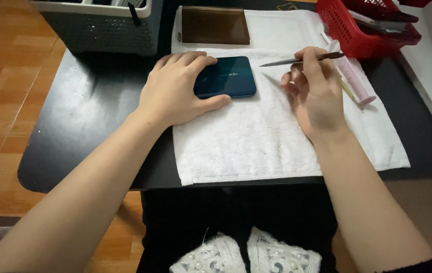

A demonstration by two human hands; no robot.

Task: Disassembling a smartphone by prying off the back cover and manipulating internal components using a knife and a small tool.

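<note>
1. Dark blue and glossy, the phone [228, 76] lies back-up on the white towel [276, 141], which is spread over a black table [74, 116].
2. The left hand [175, 91] rests flat on the phone's left end, fingers over the top edge and thumb along the lower edge; it is a light, open press and not a closed grasp.
3. The right hand [314, 93] is closed around a pair of tweezers [302, 60], pinched between thumb and fingers, the pointed tips aimed left and hovering near the phone's right end, not touching it.
4. A pink syringe-like tube [355, 81] lies on the towel just beside the right hand; a brown tinted panel [215, 25] sits at the towel's far edge, a red basket [362, 30] to its right and a grey crate [104, 25] to its left.
5. Risks, as I judge them: the sharp tips could scratch the glossy back if the hand slips, and the loose press could let the phone slide on the soft towel.
6. The right wrist could nudge the tube, sending it rolling toward the table edge.
</note>
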